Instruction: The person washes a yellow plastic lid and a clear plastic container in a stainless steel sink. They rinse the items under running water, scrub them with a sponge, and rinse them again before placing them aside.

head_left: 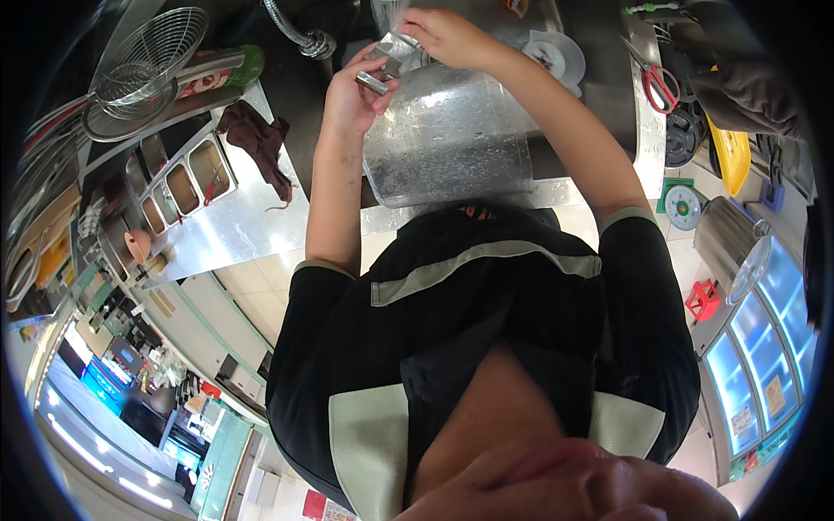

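A person's left hand (358, 94) curls its fingers around a shiny metal piece (388, 63), at the far end of a clear tub (447, 135). The right hand (446, 36) meets it, fingers bent; whether they pinch anything, I can't tell. Red-handled scissors (662, 91) lie rightward.

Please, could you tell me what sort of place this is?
Probably a commercial kitchen, perhaps in a small eatery: there are a wire strainer, a group of metal pans and a dial scale.
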The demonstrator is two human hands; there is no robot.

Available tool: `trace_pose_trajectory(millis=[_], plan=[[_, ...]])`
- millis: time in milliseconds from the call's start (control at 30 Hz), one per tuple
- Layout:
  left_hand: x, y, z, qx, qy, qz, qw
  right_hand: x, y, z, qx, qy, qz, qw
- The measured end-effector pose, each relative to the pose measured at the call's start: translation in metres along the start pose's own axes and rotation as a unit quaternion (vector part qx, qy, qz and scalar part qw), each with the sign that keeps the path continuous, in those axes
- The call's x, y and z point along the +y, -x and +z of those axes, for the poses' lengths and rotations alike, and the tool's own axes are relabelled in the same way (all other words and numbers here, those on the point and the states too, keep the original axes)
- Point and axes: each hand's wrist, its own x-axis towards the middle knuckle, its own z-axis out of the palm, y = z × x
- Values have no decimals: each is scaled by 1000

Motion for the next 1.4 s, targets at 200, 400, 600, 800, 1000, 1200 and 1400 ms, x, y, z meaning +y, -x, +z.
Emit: trace_pose_trajectory(millis=[200,400,600,800,1000,1200,1400], plan=[[2,7,-5,9,-14,34,999,-18,16,-17,-15,-149,-11,989],[4,1,7,-4,-57,35,998,4,30,-64,214,-133,123,960],[6,-32,22,-56,-60,11,997,177,141,-77,330,165,320,873],[8,-46,58,-76,-277,-3,958,263,153,-49,-27,288,486,824],[-12,-48,77,-152,-372,142,905,286,141,-37,-95,250,549,792],[-23,-59,81,-131,-417,276,856,292,139,-48,-52,124,542,829],[-21,-62,91,-114,-457,344,812,283,147,-62,-41,119,491,862]])
